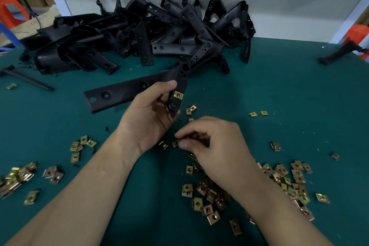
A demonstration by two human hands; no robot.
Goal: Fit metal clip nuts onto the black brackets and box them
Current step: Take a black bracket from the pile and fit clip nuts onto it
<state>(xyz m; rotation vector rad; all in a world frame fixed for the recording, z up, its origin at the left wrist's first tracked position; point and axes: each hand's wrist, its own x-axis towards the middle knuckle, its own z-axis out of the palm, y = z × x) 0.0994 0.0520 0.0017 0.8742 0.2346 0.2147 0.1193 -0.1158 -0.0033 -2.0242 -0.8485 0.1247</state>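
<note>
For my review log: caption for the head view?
Left hand holds a black bracket with one clip nut fitted; right hand pinches a loose nut.

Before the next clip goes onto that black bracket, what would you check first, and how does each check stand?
1. The left hand has a firm grip on the bracket: ok.
2. The fitted clip nut sits on the bracket's near arm: ok.
3. The right hand pinches a fresh clip nut: ok.
4. That clip nut's open side faces the bracket: cannot tell, the fingers hide it.
5. More loose clip nuts lie close by on the green mat: ok.
6. A box for finished brackets is ready: cannot tell, none in view.
</note>
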